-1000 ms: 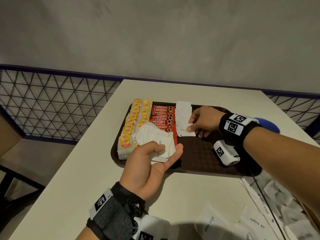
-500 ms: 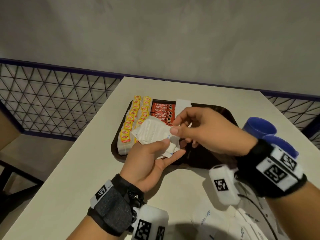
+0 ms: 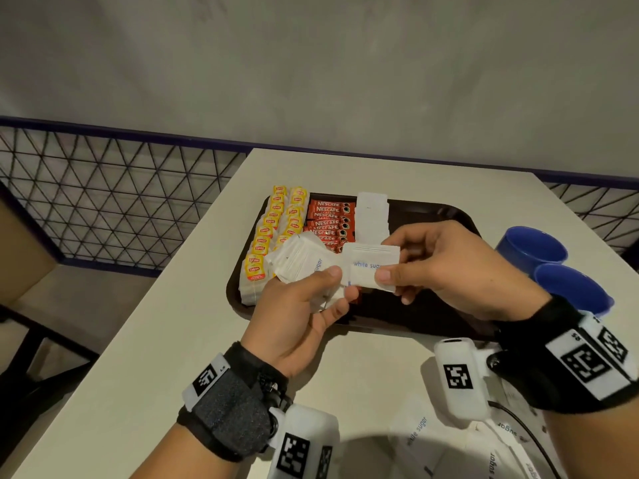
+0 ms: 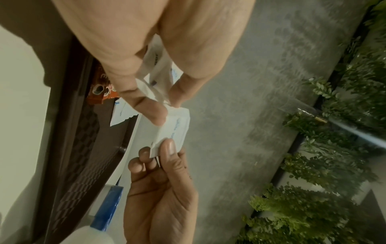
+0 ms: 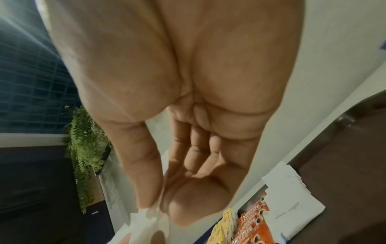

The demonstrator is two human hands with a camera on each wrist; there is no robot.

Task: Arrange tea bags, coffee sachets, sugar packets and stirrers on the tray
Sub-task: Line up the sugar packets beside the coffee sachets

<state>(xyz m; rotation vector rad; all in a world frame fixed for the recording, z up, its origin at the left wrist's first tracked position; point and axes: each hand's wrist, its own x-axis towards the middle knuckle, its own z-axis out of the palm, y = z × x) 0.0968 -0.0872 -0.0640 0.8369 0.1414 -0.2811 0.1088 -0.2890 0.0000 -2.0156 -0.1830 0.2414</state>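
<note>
The left hand (image 3: 300,314) is raised above the near left part of the dark brown rectangular plastic tray (image 3: 432,210), its thumb and fingers curled round a fanned bundle of white paper sugar packets (image 3: 301,262). The right hand (image 3: 449,267) is just to the right of it, above the middle of the tray, pinching one white paper packet printed "white sugar" (image 3: 371,266) by its right end between thumb and fingers. The packet's left end touches the left thumb and the edge of the bundle. In the left wrist view the same packet (image 4: 176,127) spans between the fingers (image 4: 146,105) of the left hand and the right thumb.

The tray lies on the pale off-white counter (image 3: 166,340). Along its left side run two rows of yellow-labelled tea bags (image 3: 262,243), from far to near. Just to their right lies a column of red coffee sachets (image 3: 332,216), and right of those, at the far edge, a small pile of white sugar packets (image 3: 371,216). The right half of the tray shows bare brown surface.

Two blue plastic cups (image 3: 532,248) stand on the counter just right of the tray. More loose white sugar packets (image 3: 415,433) lie on the counter at the near right.
</note>
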